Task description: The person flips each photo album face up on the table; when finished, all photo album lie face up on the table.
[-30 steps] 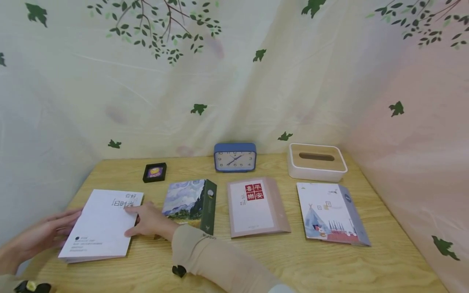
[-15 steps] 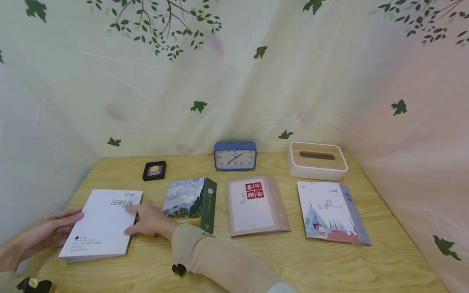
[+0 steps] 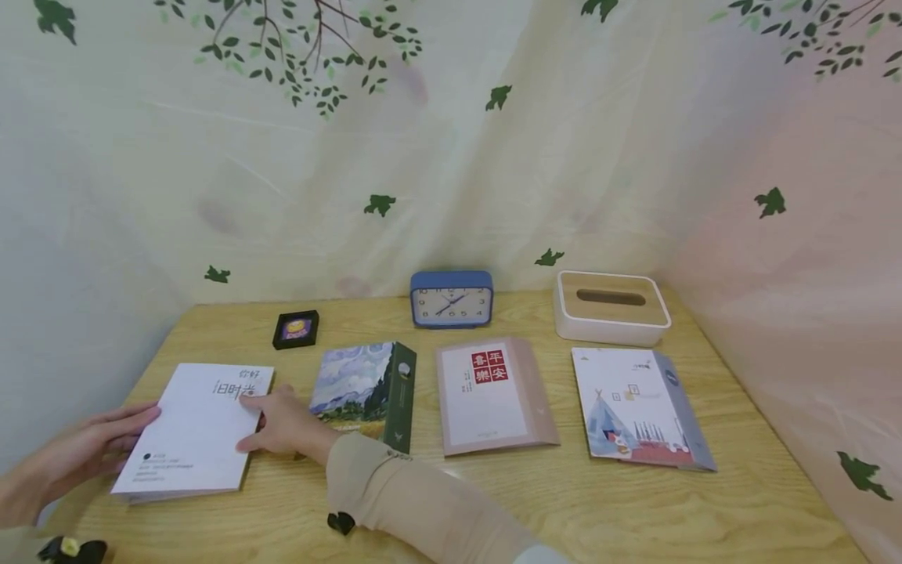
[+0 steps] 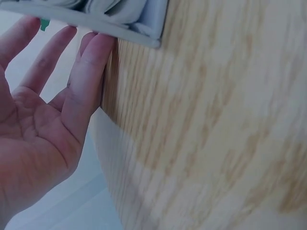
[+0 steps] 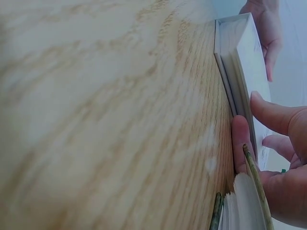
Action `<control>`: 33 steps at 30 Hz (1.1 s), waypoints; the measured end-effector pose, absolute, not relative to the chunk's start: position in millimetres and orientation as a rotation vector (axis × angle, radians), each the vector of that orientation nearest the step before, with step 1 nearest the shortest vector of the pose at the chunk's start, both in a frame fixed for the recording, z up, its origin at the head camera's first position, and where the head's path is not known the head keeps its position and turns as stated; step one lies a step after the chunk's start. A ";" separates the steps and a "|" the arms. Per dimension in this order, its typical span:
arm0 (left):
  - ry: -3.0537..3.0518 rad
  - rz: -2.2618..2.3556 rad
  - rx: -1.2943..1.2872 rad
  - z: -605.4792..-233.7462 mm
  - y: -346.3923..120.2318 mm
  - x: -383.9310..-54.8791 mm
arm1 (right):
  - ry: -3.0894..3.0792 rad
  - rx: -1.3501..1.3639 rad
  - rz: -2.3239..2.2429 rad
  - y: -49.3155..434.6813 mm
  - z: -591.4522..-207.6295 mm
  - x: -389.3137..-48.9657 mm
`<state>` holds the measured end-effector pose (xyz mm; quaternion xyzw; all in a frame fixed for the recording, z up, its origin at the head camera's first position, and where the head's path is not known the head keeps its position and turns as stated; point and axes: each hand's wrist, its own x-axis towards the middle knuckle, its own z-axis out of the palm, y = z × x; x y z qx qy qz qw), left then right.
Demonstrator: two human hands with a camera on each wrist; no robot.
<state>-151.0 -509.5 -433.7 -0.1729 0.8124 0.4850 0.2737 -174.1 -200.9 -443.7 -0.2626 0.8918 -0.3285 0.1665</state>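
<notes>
A white book [image 3: 190, 431] with dark lettering lies at the left of the wooden table. The left hand [image 3: 92, 446] is at its left edge, fingers extended; in the left wrist view the fingertips of the left hand [image 4: 53, 100] meet the book's edge [image 4: 96, 19]. Across the right edge comes the right hand [image 3: 285, 423], thumb and index finger on the cover. In the right wrist view, another finger of the right hand [image 5: 283, 143] sits low against the page side of the book [image 5: 240, 62]. The landscape-covered book [image 3: 359, 395] stands just beside this hand.
Farther right lie a pink-bordered book [image 3: 493, 399] with a red square and a book with a tent picture [image 3: 630, 415]. Along the back are a small black frame [image 3: 295, 330], a blue clock [image 3: 452, 300] and a white tissue box with a wooden top [image 3: 611, 309]. Printed curtains surround the table.
Both hands stay at the white book, which has not visibly moved. The head view has shifted very slightly.
</notes>
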 end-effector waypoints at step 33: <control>2.422 1.126 -0.357 -425.1 -506.9 -146.2 | 2.457 -0.849 -1.097 -191.7 -441.7 -172.0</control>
